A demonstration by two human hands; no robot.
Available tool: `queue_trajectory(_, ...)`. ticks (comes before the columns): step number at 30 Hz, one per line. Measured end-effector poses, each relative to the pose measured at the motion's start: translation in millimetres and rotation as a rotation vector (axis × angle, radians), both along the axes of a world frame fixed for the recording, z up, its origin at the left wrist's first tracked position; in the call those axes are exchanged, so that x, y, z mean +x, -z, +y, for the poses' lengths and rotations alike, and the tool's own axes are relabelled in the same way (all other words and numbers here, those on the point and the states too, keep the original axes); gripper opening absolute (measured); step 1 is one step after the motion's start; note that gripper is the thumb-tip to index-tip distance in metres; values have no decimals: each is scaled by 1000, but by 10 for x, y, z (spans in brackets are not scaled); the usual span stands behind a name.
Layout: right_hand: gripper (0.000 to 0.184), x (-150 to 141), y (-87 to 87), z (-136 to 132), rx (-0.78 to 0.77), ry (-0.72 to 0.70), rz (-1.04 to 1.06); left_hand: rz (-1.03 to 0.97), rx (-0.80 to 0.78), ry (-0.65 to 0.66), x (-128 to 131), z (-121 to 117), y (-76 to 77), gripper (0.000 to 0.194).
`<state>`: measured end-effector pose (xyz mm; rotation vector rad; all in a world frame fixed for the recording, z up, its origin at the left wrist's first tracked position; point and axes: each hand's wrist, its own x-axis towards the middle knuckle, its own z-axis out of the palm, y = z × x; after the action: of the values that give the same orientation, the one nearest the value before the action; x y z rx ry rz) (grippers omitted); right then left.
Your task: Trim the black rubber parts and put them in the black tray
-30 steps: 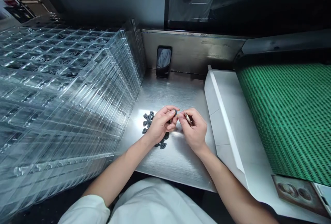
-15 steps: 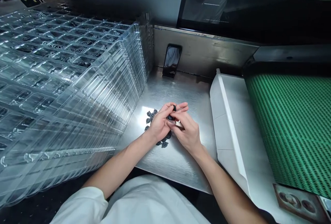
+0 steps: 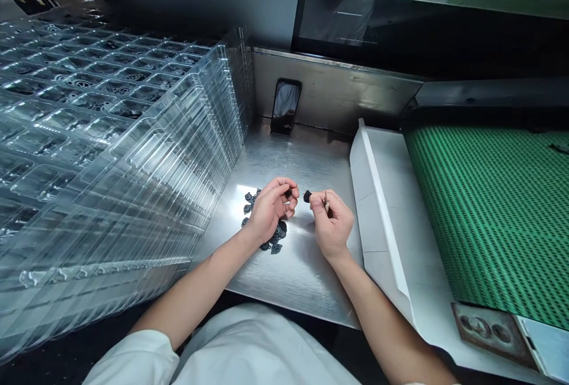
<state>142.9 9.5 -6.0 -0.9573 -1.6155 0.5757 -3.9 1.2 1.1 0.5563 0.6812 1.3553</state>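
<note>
My left hand (image 3: pixel 270 210) is pinched closed on a small black round part (image 3: pixel 288 193). Just across from it, a second small black part (image 3: pixel 307 196) sticks out between the thumb and forefinger of my right hand (image 3: pixel 332 219). A slim, pointed, brass-coloured tool (image 3: pixel 327 203) is also tucked in the right hand; its exact kind is unclear. A gap separates the hands. Beneath and beside my left hand, several loose black moulded parts (image 3: pixel 276 248) lie on the metal tabletop (image 3: pixel 306 290), some hidden by the hand.
A tall stack of clear plastic trays (image 3: pixel 178 136) with dark parts in its top pockets stands at left. A phone (image 3: pixel 285 106) leans on the back wall. At right, a white chute (image 3: pixel 382 213) borders a green conveyor belt (image 3: pixel 489 207), with a stained block (image 3: pixel 491 331) near its front.
My hands came together over the parts, then drew apart. A black part now shows at the fingertips of my right hand. The camera view swung and shifted back.
</note>
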Motion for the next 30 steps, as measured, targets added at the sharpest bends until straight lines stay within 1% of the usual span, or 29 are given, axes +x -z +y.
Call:
queue_trajectory(3,30,2,-13,-3,-66,-27,62,59,21,122,50,-46,-34,29)
queue_trajectory(5,34,1,-12,2,-96,-45,66,88,30,173,86,-72,-54,38)
queue_trajectory(8,37,2,-15,18,-129,-57,46,87,18,165,105,-84,-72,45)
queue_trajectory(11,36,9,-36,30,-137,-58,36,59,-1,157,80,-74,-84,45)
queue_trajectory(14,32,15,-55,30,-130,-32,33,34,16,169,53,-67,-90,41)
queue_trajectory(18,27,0,-34,19,-164,-41,48,76,41,119,81,-73,-74,33)
queue_trajectory(21,26,-19,7,24,-193,-34,45,51,-15,100,122,-69,-51,31)
queue_trajectory(24,21,-21,27,45,-156,-10,-27,46,-56,43,114,-45,-31,29)
queue_trajectory(27,18,-5,27,69,-95,33,-83,176,15,-72,41,-4,-11,25)
queue_trajectory(30,17,5,30,79,-72,62,-75,425,146,-104,-52,22,-13,20)
